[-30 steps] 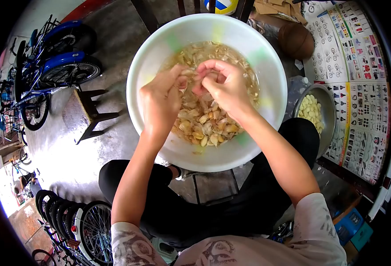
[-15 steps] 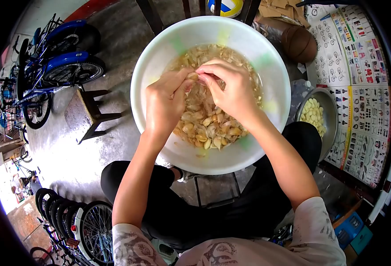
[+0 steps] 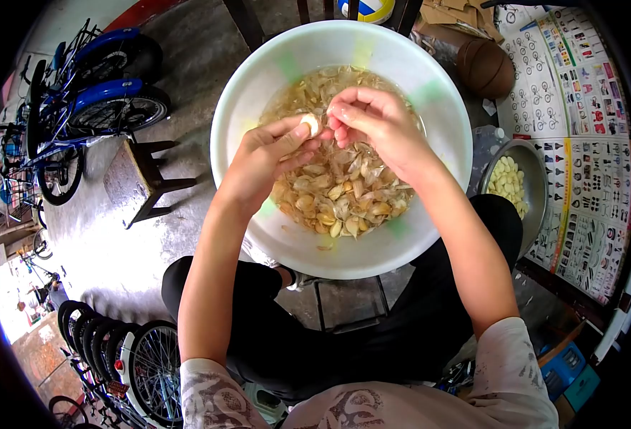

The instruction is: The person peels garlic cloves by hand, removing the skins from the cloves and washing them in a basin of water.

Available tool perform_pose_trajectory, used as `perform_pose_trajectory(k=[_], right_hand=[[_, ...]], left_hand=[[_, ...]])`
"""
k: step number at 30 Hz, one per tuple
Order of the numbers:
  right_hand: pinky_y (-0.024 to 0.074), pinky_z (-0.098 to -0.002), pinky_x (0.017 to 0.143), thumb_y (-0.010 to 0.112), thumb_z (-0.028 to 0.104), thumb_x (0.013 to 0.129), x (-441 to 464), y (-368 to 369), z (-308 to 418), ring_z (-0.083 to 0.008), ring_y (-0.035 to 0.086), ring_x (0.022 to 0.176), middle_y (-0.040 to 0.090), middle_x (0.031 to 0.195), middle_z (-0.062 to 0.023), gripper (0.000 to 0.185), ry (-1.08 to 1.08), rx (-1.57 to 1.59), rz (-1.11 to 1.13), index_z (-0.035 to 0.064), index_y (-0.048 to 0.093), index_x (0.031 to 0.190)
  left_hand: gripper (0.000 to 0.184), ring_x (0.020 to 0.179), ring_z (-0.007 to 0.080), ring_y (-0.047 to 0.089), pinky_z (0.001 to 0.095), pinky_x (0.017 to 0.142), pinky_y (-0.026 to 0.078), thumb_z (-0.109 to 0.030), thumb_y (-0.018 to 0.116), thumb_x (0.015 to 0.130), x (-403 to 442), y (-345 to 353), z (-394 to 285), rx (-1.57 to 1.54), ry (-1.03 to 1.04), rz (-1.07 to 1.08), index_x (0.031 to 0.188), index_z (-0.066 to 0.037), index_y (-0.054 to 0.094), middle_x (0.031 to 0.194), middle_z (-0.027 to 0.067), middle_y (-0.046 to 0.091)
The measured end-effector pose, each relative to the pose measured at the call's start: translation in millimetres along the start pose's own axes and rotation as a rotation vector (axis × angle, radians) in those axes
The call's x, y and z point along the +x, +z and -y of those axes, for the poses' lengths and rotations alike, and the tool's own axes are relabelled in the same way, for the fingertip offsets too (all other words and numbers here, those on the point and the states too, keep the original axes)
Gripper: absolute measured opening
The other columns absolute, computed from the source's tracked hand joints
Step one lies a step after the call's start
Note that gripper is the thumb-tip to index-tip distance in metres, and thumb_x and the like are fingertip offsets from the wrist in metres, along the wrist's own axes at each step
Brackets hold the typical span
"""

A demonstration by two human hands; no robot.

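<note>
My left hand [image 3: 264, 151] pinches a pale garlic clove [image 3: 310, 124] between thumb and fingers, above a large white basin [image 3: 240, 93]. Just right of the clove is my right hand [image 3: 381, 132], its fingers curled and thumb pressed in. Whatever it may hold at the fingertips is too small to make out. Below both hands, water in the basin carries many unpeeled garlic cloves [image 3: 344, 207] and loose papery skins [image 3: 330, 79].
At the right stands a metal bowl [image 3: 537, 171] with peeled garlic cloves [image 3: 507, 182], beside a printed sheet [image 3: 580, 179]. A wooden stool [image 3: 140, 182] and bicycles [image 3: 115, 107] are at the left. A brown basketball [image 3: 485, 68] and a volleyball [image 3: 369, 8] lie beyond the basin.
My hands, together at the clove before, have moved slightly apart. The clove's white surface now shows in my left fingers, and my right hand has turned and lifted away from it.
</note>
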State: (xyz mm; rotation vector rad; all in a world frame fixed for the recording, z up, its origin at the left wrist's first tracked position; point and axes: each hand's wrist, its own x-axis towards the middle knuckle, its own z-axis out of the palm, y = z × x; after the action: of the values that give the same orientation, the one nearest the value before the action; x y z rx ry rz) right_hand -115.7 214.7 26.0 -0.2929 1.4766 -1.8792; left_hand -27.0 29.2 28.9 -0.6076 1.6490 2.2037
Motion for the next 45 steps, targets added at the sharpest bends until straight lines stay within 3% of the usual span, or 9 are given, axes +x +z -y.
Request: perform_pose_trajectory(k=[5,7,8,15,23,28,38,42,45], right_hand=[[0.0492,-0.0261,0.064,0.063,0.009,0.093,1.7,-4.2,5.0,-0.0101,0.057,0.068,0.062,0.079,-0.0027,0.011,0.017,-0.002,-0.061,0.0035,0.065,0.103],[0.0533,-0.0283,0.068,0.064,0.002,0.087,0.6,1.8,5.1,-0.0198,0.065,0.076,0.066,0.089,-0.0042,0.019,-0.054,-0.993,-0.182,0.0033,0.068,0.105],[0.0535,-0.0306,0.072,0.061,-0.005,0.081,3.2,-6.0,-23.5,-0.0266,0.066,0.086,0.063,0.107,-0.0103,0.035,-0.522,-1.28,-0.241,0.0041,0.066,0.115],[0.0545,-0.0277,0.073,0.071,0.003,0.083,0.9,13.5,-12.4,-0.0156,0.066,0.084,0.066,0.098,-0.0073,0.033,-0.27,-0.416,-0.092,0.0021,0.066,0.115],[0.0539,-0.0257,0.07,0.072,0.003,0.086,2.5,7.3,-16.8,-0.0115,0.066,0.08,0.069,0.09,-0.0062,0.022,-0.351,-0.565,-0.129,-0.0011,0.067,0.107],[0.052,-0.0245,0.066,0.07,0.006,0.088,3.0,4.3,0.2,-0.008,0.064,0.072,0.07,0.084,-0.0027,0.008,-0.096,-0.052,-0.212,-0.0008,0.07,0.092],[0.0547,-0.0388,0.092,0.062,-0.013,0.077,1.6,-19.7,-53.4,-0.0314,0.066,0.1,0.063,0.122,-0.0141,0.029,-0.161,-1.479,0.012,0.0026,0.071,0.1],[0.0553,-0.039,0.083,0.068,-0.004,0.078,5.0,-2.8,-18.6,-0.0293,0.066,0.097,0.064,0.106,-0.0142,0.017,-0.347,-1.402,-0.099,0.0,0.069,0.095],[0.0551,-0.0352,0.077,0.071,-0.001,0.08,5.6,9.1,-6.3,-0.0256,0.066,0.094,0.062,0.103,-0.0124,0.018,-0.31,-0.725,-0.082,0.0017,0.068,0.098]], left_hand=[[0.028,0.115,0.0112,0.053,0.0285,0.098,0.04,-0.023,0.057,0.1,1.0,4.4,-2.2,-0.136,0.052,-0.055,0.118,-0.003,0.064,0.123,0.0077,0.065],[0.026,0.115,0.0107,0.051,0.0275,0.097,0.039,-0.023,0.057,0.1,4.1,1.4,1.9,-0.163,0.062,-0.085,0.115,-0.004,0.064,0.123,0.0061,0.064],[0.025,0.113,0.0105,0.052,0.0268,0.095,0.039,-0.022,0.058,0.1,9.3,-4.8,11.0,-0.216,0.074,-0.065,0.115,-0.004,0.064,0.119,0.0053,0.064],[0.021,0.103,0.0109,0.058,0.0236,0.089,0.047,-0.015,0.056,0.1,8.1,4.4,8.3,-0.137,0.128,-0.072,0.116,-0.001,0.057,0.109,0.0044,0.063],[0.03,0.102,0.0145,0.063,0.0285,0.088,0.051,-0.016,0.058,0.099,6.1,10.2,7.1,-0.025,0.167,-0.107,0.124,-0.001,0.052,0.111,0.0075,0.065],[0.033,0.101,0.0149,0.061,0.0289,0.088,0.049,-0.018,0.059,0.099,5.1,9.5,5.0,-0.073,0.153,-0.097,0.128,-0.003,0.051,0.113,0.0084,0.064],[0.038,0.1,0.0112,0.06,0.0255,0.084,0.05,-0.023,0.053,0.103,6.5,2.8,10.3,-0.214,0.077,-0.015,0.135,-0.004,0.049,0.121,0.0068,0.06],[0.039,0.106,0.0125,0.06,0.0251,0.086,0.05,-0.021,0.05,0.104,6.0,3.6,5.5,-0.198,0.105,-0.005,0.138,-0.002,0.047,0.127,0.0087,0.06],[0.039,0.116,0.0162,0.059,0.0275,0.092,0.051,-0.018,0.046,0.105,4.5,5.1,4.1,-0.227,0.138,0.014,0.139,0.001,0.046,0.131,0.0121,0.059]])
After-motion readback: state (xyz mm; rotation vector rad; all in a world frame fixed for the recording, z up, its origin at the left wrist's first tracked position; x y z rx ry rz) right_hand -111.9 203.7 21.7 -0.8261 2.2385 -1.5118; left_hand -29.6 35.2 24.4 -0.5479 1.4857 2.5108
